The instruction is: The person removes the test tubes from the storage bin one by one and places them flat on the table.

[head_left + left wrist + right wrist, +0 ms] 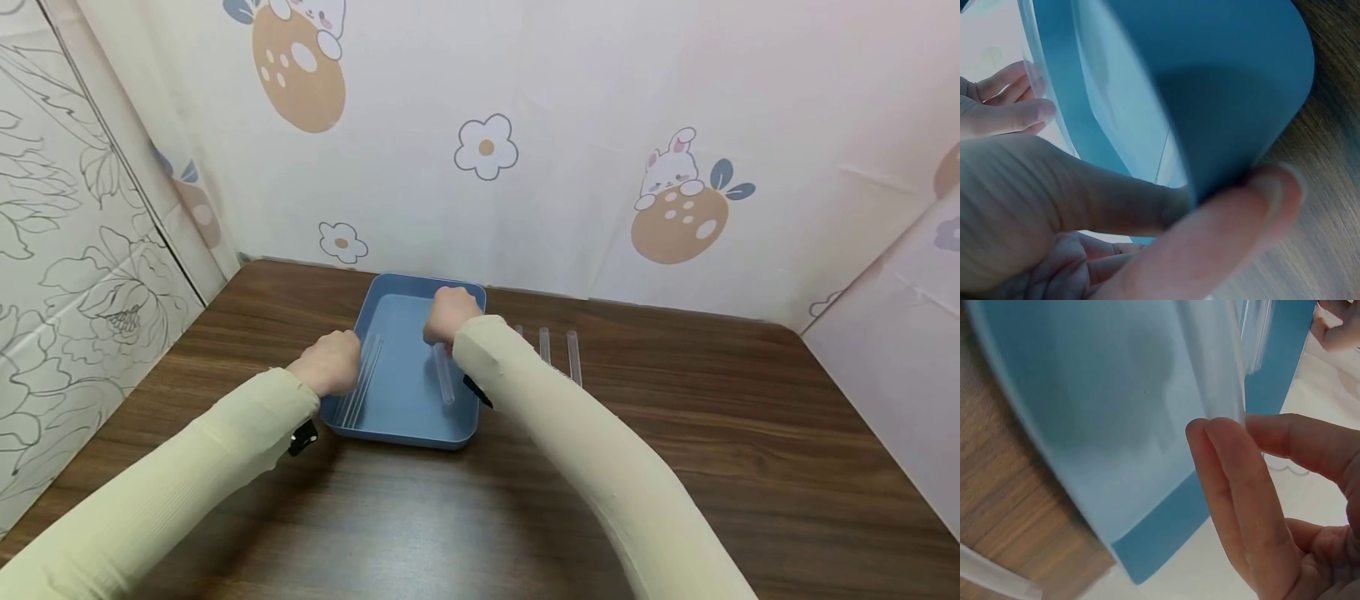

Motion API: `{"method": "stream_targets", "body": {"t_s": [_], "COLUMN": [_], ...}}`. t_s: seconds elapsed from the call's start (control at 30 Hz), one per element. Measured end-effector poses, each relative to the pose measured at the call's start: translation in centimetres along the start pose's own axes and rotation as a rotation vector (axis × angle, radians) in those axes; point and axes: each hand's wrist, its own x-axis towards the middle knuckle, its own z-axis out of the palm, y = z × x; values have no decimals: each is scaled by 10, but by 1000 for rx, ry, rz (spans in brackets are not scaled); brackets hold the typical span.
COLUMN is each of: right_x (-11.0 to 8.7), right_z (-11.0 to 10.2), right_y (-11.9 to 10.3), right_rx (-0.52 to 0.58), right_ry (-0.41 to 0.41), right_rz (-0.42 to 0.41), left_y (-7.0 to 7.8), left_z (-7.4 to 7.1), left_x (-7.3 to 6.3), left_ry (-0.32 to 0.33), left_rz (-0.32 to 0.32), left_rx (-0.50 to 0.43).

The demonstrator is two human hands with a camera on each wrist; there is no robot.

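A shallow blue tray (405,367) lies on the table. My left hand (333,364) pinches its left wall, as the left wrist view shows, with fingers on either side of the rim (1179,134). Over the tray's right half, my right hand (450,315) holds a clear tube (444,375) near its far end. In the right wrist view the thumb and two fingertips (1225,434) pinch this tube (1216,362). Several thin clear rods (363,383) lie lengthwise along the tray's left side, partly hidden by the left hand.
To the tray's right, clear tubes stand in a row on the brown wooden table (720,400): one partly covered by the right sleeve (517,330), a middle tube (544,343) and an outer tube (573,354). A patterned curtain (570,167) hangs behind the table.
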Motion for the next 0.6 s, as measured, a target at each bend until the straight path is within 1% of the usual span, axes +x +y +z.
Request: {"method": "stream_targets", "body": {"t_s": [0.17, 0.4, 0.6], "right_x": [-3, -4, -6], "right_z": [-10, -21, -29], "right_y": [9, 20, 30], "right_rx": [33, 56, 49], "right_ry": [9, 27, 32], "right_rz": [6, -1, 20], "left_y": [1, 2, 2], "left_z": [0, -2, -2], "left_x": [0, -2, -2], "left_ry": [-2, -7, -6], "left_rz": [6, -6, 0], "left_rx": [-3, -3, -4]}}
